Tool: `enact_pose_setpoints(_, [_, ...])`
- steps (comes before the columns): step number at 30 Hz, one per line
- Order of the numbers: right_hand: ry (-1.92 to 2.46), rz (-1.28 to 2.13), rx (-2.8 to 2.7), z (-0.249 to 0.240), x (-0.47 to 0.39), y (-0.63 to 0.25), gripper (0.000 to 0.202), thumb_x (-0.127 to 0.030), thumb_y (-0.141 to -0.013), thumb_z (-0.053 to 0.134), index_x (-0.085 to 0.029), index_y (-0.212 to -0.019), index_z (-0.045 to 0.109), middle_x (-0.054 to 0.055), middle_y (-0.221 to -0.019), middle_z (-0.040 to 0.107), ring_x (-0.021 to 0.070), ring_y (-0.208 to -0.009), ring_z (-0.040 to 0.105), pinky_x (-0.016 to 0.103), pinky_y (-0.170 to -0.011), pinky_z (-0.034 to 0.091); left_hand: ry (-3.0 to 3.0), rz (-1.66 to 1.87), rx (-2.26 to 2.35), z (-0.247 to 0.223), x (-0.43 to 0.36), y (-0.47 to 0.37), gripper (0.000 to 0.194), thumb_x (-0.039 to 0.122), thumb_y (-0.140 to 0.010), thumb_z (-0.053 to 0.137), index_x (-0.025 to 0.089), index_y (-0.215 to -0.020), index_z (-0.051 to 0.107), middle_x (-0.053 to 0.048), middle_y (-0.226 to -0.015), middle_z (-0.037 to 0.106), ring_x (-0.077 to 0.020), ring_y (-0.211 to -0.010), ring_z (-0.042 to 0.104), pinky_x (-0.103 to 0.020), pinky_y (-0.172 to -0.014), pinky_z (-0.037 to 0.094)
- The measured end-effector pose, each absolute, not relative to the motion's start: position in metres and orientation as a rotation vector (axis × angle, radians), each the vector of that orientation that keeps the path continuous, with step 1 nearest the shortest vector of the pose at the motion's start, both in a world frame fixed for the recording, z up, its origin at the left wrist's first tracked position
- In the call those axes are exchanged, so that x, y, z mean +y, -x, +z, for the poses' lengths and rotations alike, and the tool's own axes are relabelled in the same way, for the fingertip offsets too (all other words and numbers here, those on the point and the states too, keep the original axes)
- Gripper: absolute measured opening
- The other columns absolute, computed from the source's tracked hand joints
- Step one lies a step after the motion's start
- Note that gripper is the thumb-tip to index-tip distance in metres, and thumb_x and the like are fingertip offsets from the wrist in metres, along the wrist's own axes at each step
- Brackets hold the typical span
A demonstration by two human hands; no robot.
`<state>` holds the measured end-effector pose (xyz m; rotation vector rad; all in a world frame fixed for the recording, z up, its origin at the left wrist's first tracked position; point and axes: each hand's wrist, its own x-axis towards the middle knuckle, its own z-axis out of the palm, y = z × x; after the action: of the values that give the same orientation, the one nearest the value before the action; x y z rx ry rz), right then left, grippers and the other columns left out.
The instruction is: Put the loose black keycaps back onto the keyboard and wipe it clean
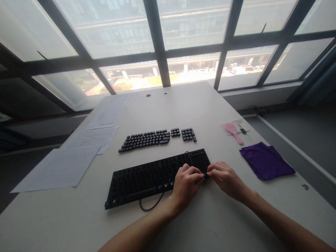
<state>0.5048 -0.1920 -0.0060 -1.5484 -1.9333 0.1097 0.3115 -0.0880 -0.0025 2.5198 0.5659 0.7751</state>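
Observation:
A black keyboard (147, 175) lies at a slant on the white table, most of its keycaps off and a few left along its bottom row. At its lower right corner, my left hand (187, 182) and my right hand (228, 177) meet with fingers closed in a pinch. Between their fingertips is a small black keycap (205, 174), partly hidden by the fingers. Beyond the keyboard, loose black keycaps (147, 140) are laid out in keyboard order, with two smaller groups, the navigation keycaps (175, 132) and the number-pad keycaps (188, 134), to their right.
A black cable (152, 207) loops out below the keyboard. Printed sheets (57, 168) cover the table's left side. On the right lie a folded purple cloth (266, 161), a pink hairbrush (231, 129) and a small black tool (243, 131). Large windows stand behind the table.

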Motion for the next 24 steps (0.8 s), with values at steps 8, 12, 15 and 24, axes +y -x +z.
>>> enact_pose_setpoints(8, [1.568,0.108,-1.95,-0.0053,-0.1914,-0.5055,0.022,-0.014,-0.1,0.054,-0.02,-0.081,0.065,0.005,-0.095,0.071,0.0193,-0.086,0.061,0.035,-0.081,0.046,-2.53,0.716,0.571,0.0014,-0.0864,-0.3152,0.017,0.022,-0.092,0.071,0.023,-0.077,0.077,-0.003,-0.087,0.074,-0.0192,-0.081,0.056,-0.035,-0.073,0.048])
enact_pose_setpoints(12, [1.581,0.151,-1.926,-0.0078,-0.191,-0.5065,0.022,-0.015,-0.1,0.055,-0.02,-0.082,0.066,0.006,-0.096,0.071,0.0194,-0.088,0.062,0.034,-0.08,0.047,-2.367,0.673,0.642,-0.0005,-0.0824,-0.3154,0.005,0.021,-0.086,0.077,0.024,-0.083,0.08,-0.002,-0.086,0.074,-0.0183,-0.081,0.057,-0.033,-0.074,0.05])
enact_pose_setpoints(15, [1.584,0.166,-1.906,-0.0074,-0.1908,-0.5063,0.022,-0.016,-0.101,0.055,-0.021,-0.082,0.066,0.006,-0.096,0.071,0.0197,-0.088,0.062,0.035,-0.081,0.048,-2.338,0.683,0.654,-0.0009,-0.0823,-0.3153,0.005,0.021,-0.086,0.077,0.024,-0.083,0.08,-0.002,-0.087,0.074,-0.0179,-0.081,0.058,-0.033,-0.075,0.05])
enact_pose_setpoints(24, [1.604,0.154,-1.902,-0.003,-0.1914,-0.5038,0.025,-0.017,-0.101,0.053,-0.021,-0.081,0.067,0.006,-0.096,0.071,0.02,-0.088,0.063,0.036,-0.081,0.05,-2.572,0.787,0.537,-0.0026,-0.086,-0.3154,0.022,0.023,-0.095,0.066,0.022,-0.075,0.077,-0.003,-0.088,0.073,-0.0187,-0.081,0.055,-0.033,-0.073,0.05])
